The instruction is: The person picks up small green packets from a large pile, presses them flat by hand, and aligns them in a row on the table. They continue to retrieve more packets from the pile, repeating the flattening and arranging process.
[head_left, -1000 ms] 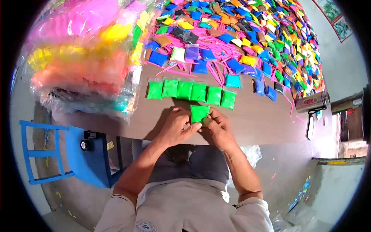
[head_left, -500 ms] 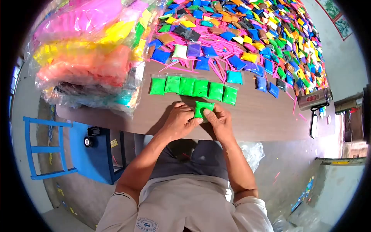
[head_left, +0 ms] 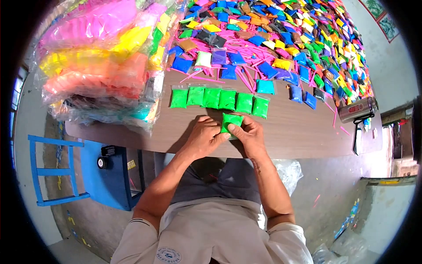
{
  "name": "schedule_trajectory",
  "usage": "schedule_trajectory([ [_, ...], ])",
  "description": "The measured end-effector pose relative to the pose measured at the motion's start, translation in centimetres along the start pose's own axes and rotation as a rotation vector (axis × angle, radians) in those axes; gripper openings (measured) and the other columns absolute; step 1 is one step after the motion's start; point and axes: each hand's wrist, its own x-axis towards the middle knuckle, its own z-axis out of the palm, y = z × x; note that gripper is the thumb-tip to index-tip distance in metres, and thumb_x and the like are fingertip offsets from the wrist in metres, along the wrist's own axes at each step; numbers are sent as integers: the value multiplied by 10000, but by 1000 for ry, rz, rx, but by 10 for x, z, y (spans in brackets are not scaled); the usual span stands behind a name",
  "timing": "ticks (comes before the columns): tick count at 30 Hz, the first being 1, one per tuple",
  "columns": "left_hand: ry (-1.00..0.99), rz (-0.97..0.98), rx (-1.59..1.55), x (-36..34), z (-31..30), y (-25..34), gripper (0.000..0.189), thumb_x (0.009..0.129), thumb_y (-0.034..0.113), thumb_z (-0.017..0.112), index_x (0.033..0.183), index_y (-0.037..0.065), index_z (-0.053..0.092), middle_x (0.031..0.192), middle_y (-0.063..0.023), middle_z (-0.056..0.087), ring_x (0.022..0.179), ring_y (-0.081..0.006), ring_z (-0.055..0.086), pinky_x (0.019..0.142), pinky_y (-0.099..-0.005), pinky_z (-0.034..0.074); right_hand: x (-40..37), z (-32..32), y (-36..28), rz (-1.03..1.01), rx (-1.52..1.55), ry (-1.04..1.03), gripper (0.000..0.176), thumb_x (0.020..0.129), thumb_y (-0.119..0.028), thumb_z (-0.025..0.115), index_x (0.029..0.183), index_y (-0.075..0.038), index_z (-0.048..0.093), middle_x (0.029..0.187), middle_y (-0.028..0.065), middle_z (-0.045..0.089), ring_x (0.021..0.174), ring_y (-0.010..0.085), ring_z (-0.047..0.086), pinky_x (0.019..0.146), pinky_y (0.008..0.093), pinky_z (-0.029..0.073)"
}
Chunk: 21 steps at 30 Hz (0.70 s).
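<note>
Between my two hands, close to the table's front edge, is a small bright green packet (head_left: pixel 231 119) in clear plastic. My right hand (head_left: pixel 249 135) grips it with the thumb pressed on its face and the fingers behind. My left hand (head_left: pixel 205 136) is closed at the packet's left side, thumb and fingertips pinching its lower left edge. Just beyond my hands lies a row of several green packets (head_left: pixel 212 98), side by side. A teal packet (head_left: pixel 265 87) sits behind the row's right end.
A tall stack of bagged coloured packets (head_left: pixel 96 66) stands at the left. Pink sticks (head_left: pixel 246 48) and a heap of mixed packets (head_left: pixel 316 48) cover the table's back and right. A steel flask (head_left: pixel 358 110) lies at the right edge. A blue chair (head_left: pixel 105 171) stands at lower left.
The view has shifted very slightly. Both hands keep their hold on the green packet, and the right thumb has moved a little left and down across its face.
</note>
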Motion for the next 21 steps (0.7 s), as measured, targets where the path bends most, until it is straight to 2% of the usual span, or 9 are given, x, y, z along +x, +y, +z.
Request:
schedule_trajectory([
  [9,-30,6,63,0,0,-2,321,948,355,583,855,53,641,783,-95,601,813,-302,576,834,-416,388,3,-9,7,10,-91,-47,188,920,-86,708,1076,17,685,987,24,687,882,85,582,800,263,489],
  [12,36,29,-21,0,3,-3,348,954,360,578,812,45,618,750,-91,572,775,-303,555,824,-413,385,4,-8,-3,49,-103,-100,200,926,-100,705,1089,13,682,999,21,685,895,82,578,821,269,484],
  [14,11,17,-9,1,-1,0,371,961,359,569,773,41,603,724,-90,559,756,-300,541,809,-411,386,8,-10,0,70,-102,-106,212,925,-115,710,1093,12,680,1009,18,684,906,81,577,836,273,481],
  [18,-68,-96,-98,1,-3,-8,419,973,359,552,705,38,575,676,-88,542,711,-284,519,780,-410,388,11,-15,-1,131,106,-81,152,941,-174,696,1010,-39,707,906,-14,674,795,62,557,728,253,457],
  [19,-38,-108,-164,1,-2,-8,453,998,364,518,692,34,569,665,-81,554,700,-263,530,787,-403,406,12,-19,4,167,104,-54,135,943,-192,689,964,-61,717,824,-43,641,731,60,528,694,250,437],
  [21,36,-124,-274,-1,-1,-6,469,1010,373,500,703,27,573,686,-76,571,703,-253,539,791,-393,422,14,-28,9,197,80,-45,175,938,-197,696,1021,-44,702,827,-38,627,726,63,521,686,245,440],
])
